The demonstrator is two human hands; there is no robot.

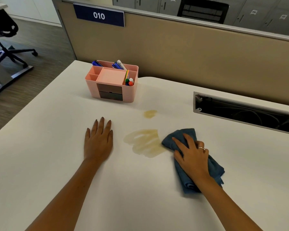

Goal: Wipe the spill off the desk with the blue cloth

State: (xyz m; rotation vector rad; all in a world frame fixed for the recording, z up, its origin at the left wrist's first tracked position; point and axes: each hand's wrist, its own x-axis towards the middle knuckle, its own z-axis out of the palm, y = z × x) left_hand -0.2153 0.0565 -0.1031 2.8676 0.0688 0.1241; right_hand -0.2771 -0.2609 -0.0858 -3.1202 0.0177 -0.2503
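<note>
- The left hand (98, 142) lies flat on the white table (40, 147), palm down, fingers straight and close together. It holds nothing.
- The right hand (191, 155) presses down on the blue cloth (182, 135), with its fingers spread wide over it. There is a ring on one finger.
- The blue cloth is soft and bunched up. It is long, and runs from the near right up to the far left. Its far end touches the right edge of the spill (144, 142).
- The spill is a thin, yellow-brown puddle between the two hands. A small spot (150, 113) of it sits a bit farther away.
- A pink plastic pen box (112, 82) stands at the far side.
</note>
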